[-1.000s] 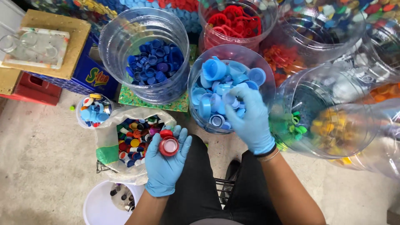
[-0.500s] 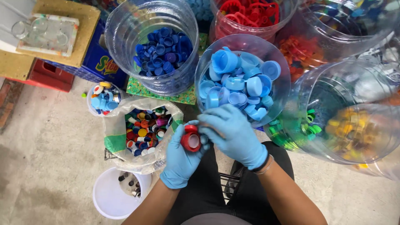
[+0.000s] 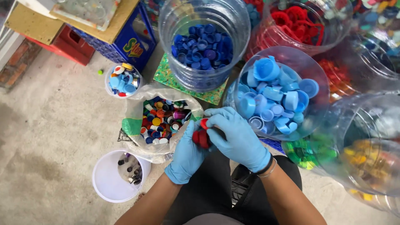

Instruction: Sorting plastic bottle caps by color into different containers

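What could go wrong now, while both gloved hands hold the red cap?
The red plastic cap, pinched between the left hand and right hand, might slip and fall into the open clear bag of mixed-colour caps right beside it. The right forearm could also nudge the nearby clear tub of light-blue caps.

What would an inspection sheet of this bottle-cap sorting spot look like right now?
Surface: bare concrete floor, stained, with a small green bit lying loose.
Job's things: red cap held between both hands; open bag of mixed caps beside them.
Clutter: clear jars of dark blue caps, light blue caps and red caps; small tub of blue caps; white bucket with a few dark bits.
Grippers: left hand and right hand, both in blue gloves, closed on the cap.
Cables: nothing seen.
Surroundings: blue crate, red crate, board on top.
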